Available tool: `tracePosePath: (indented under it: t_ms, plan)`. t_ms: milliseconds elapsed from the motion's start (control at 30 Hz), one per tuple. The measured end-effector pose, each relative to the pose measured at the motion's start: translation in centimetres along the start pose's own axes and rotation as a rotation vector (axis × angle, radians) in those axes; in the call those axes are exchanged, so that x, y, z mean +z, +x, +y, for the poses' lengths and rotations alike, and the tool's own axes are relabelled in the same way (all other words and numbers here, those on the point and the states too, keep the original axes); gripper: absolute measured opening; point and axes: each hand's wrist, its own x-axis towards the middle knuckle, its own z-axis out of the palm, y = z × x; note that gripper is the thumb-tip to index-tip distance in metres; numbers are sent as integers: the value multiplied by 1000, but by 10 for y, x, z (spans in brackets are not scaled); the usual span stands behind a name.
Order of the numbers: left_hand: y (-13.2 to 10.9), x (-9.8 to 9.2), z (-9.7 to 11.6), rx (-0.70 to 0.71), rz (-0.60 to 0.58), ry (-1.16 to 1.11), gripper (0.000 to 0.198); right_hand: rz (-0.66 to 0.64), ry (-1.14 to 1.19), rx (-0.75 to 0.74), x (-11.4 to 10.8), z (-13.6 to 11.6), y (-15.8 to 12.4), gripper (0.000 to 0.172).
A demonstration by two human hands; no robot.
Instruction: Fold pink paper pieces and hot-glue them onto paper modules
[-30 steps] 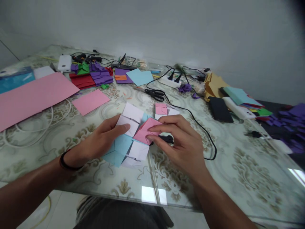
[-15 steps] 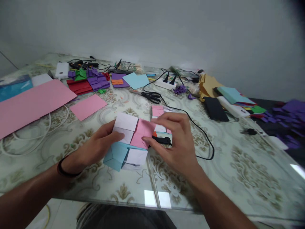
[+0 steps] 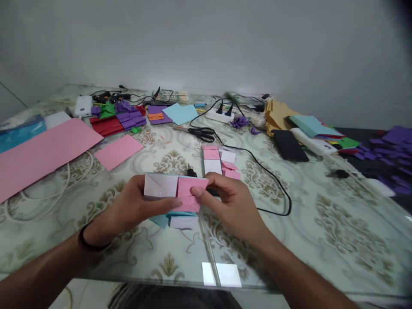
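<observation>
Between my hands, above the near part of the table, is a folded-paper piece (image 3: 188,185) made of white, pink and blue squares. My left hand (image 3: 137,201) grips its white side, thumb across the front. With thumb on the pink square and fingers behind, my right hand (image 3: 227,195) pinches the right edge. The lower flaps, a white one (image 3: 183,222) and a blue one, hang tilted under the piece. Just behind it lies a second pink and white folded-paper piece (image 3: 212,165), partly covered by my right hand. A dark pointed tip (image 3: 191,171) shows above the held piece.
Black scissors (image 3: 204,134) and a white power strip (image 3: 219,115) lie farther back, with a black cable (image 3: 273,176) looping right. Pink sheets (image 3: 119,151) are at left. A black phone (image 3: 289,146) and paper stacks are at right. Purple pieces (image 3: 392,150) lie far right.
The paper piece has tilted, so its lower flaps look foreshortened. My right fingers have closed onto its right edge, and my left thumb has moved right towards the pink square.
</observation>
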Motion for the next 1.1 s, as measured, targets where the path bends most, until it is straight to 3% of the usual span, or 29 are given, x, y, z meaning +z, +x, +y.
tracePosePath:
  t_ms: [133,433,667,1100]
  plan:
    - [0,5,4,-37,41,66,17,14,-12,-12,3,-1,-3,33]
    - [-3,3,-1,-9,16,158,33,-9,50,16,4,0,-5,28]
    - [-3,2,-5,-48,6,136,23,-4,127,-1,5,3,-5,34]
    - [-6,6,0,30,40,159,25,45,240,-110,5,2,-5,15]
